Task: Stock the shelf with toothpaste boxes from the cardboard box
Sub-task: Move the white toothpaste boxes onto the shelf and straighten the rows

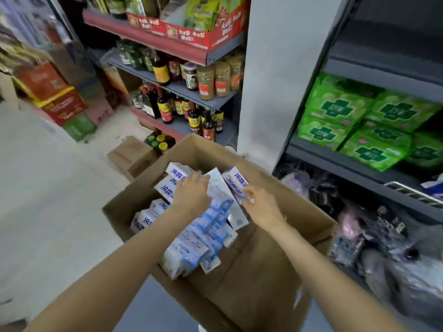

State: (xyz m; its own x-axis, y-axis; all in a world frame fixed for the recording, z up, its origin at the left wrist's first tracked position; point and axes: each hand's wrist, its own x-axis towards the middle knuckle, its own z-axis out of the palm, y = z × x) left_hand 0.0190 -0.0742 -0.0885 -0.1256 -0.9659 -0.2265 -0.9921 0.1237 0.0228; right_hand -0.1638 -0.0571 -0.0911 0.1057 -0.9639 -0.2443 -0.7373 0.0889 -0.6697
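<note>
- Cardboard box [251, 271] is standing open on the floor, its flaps spread outward; all positions below are given relative to it.
- Toothpaste boxes [191, 250], white and blue with blue lettering, are lying jumbled inside the cardboard box, filling its left and far part; its near right floor is showing bare.
- Left hand [191, 192] is reaching into the far part of the cardboard box, palm down, fingers curling over the top of a long pale toothpaste carton [219, 188]; a firm grip cannot be confirmed.
- Right hand [260, 203] is reaching in just right of that carton, thumb and forefinger pinching the end of a white toothpaste box [237, 180] with blue lettering.
- Shelf unit [374, 75], dark grey, is standing to the right of the cardboard box, carrying green packs [335, 111] at mid-level.
- Dark and purple wrapped goods [374, 236] are lying low down, right of the cardboard box.
- Sauce bottles [191, 116] are standing on shelves beyond the cardboard box.
- A smaller closed carton [131, 154] is sitting on the floor beyond its far left corner.
</note>
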